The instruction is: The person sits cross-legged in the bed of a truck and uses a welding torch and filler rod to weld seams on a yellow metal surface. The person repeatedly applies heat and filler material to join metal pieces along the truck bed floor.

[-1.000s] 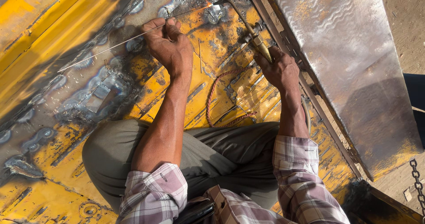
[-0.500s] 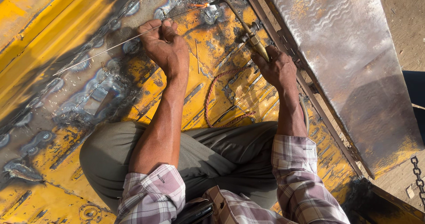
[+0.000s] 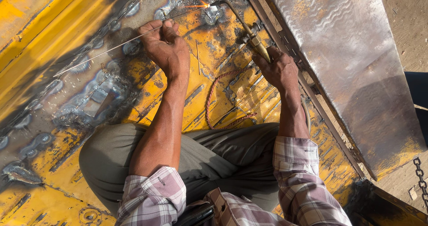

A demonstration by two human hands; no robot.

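Observation:
My left hand [image 3: 165, 47] pinches a long thin filler rod [image 3: 107, 49] that runs from the far left up to a small orange flame [image 3: 199, 5]. My right hand [image 3: 278, 70] grips the brass handle of a gas torch [image 3: 249, 34]; its bent tip [image 3: 220, 4] points left at the flame. Both work over a scorched, grey-patched seam [image 3: 178, 7] on a yellow ribbed metal floor [image 3: 53, 25]. I crouch, my grey-trousered knee [image 3: 111, 159] beneath my arms.
A reddish hose [image 3: 214, 101] loops on the floor between my arms. A shiny steel side panel [image 3: 339, 52] rises at the right behind a metal rail [image 3: 312, 96]. Round weld patches [image 3: 40, 139] dot the left floor. A chain [image 3: 420, 172] hangs at the far right.
The torch flame now burns at the rod's end near the top edge. Both hands sit a little lower in view, holding the same grips.

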